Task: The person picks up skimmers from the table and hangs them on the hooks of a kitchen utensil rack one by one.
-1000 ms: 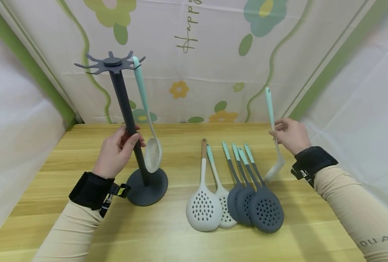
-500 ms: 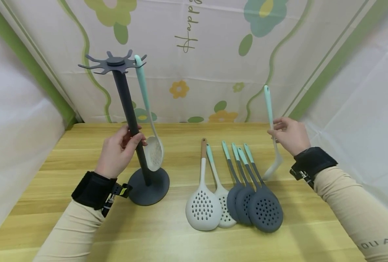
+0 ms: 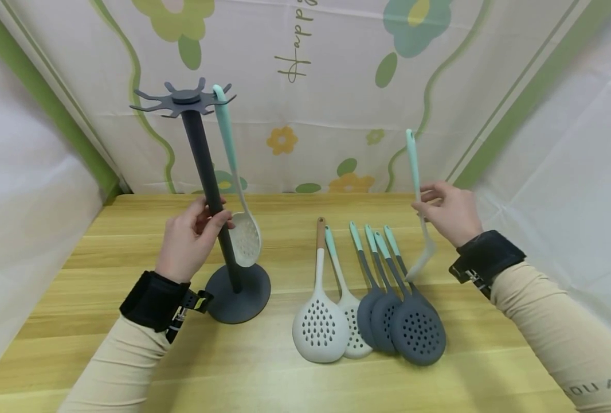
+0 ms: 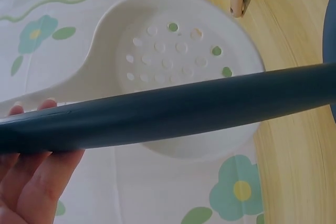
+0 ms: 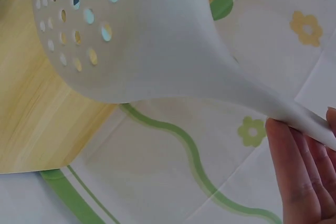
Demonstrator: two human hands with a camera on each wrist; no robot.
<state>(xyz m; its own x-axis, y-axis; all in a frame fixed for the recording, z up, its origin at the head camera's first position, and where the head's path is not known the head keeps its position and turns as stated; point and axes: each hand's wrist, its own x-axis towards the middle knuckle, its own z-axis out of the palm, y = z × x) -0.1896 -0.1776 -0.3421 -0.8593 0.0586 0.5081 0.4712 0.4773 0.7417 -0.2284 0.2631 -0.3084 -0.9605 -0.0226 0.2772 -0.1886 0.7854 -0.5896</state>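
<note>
- A person's left hand [image 3: 188,238] wraps its fingers round the pole of a dark utensil rack [image 3: 206,158], its round base toward the left edge of a wooden table [image 3: 279,396].
- The right hand [image 3: 450,212] pinches the pale shaft of a mint-handled slotted skimmer [image 5: 163,51] between thumb and fingers, near the table's far right corner and well apart from the rack.
- The work looks to be in its early part: one mint-handled slotted spoon [image 3: 246,238] hangs on the rack, and the pinched skimmer is not yet on a hook.
- Left lying at the table's middle are a white skimmer with a brown handle end [image 3: 322,353], a cream slotted turner [image 3: 349,302] partly beneath it, and overlapping dark slotted turners [image 3: 418,334], four mint handles showing.
- The pinched skimmer's long axis is close to upright, its handle end up and leaning slightly left, its head down, edge-on in the head view and angled toward the near edge; whether it touches the dark turners cannot be told.
- The hanging spoon points bowl-down beside the pole; the lying utensils aim handles at the far edge, heads at the near edge.
</note>
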